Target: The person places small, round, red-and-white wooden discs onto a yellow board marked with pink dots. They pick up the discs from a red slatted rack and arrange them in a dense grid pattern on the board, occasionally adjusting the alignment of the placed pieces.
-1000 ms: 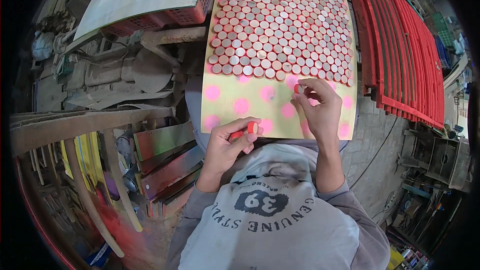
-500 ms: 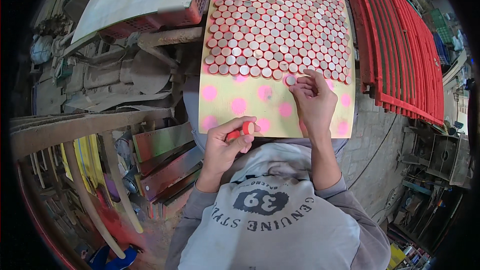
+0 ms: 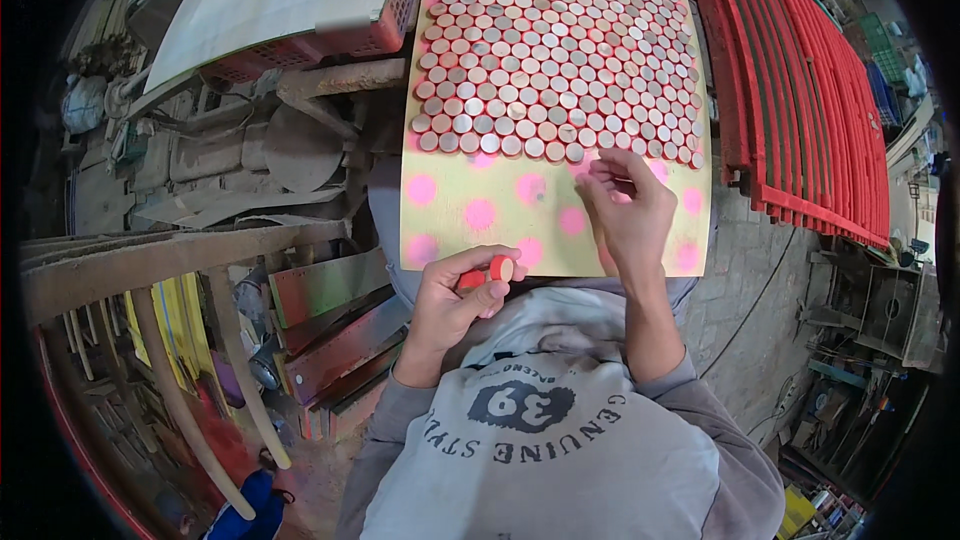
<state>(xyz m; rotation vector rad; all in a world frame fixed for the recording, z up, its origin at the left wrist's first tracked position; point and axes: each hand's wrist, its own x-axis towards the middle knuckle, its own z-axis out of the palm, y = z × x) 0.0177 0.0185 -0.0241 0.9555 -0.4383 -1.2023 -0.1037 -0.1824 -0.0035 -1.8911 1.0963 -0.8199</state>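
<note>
Bright light washes across the yellow board (image 3: pixel 452 180), a pale sheen catches the discs (image 3: pixel 540 65), and the left side sits dimmer; straight edges bow (full fisheye here) while corners drop to black.

Before me: one board (image 3: pixel 448 202), yellow, pink spots (image 3: pixel 478 214) showing at my end. On it: many red-sided discs (image 3: pixel 560 70), pale faces up, in close rows.
</note>
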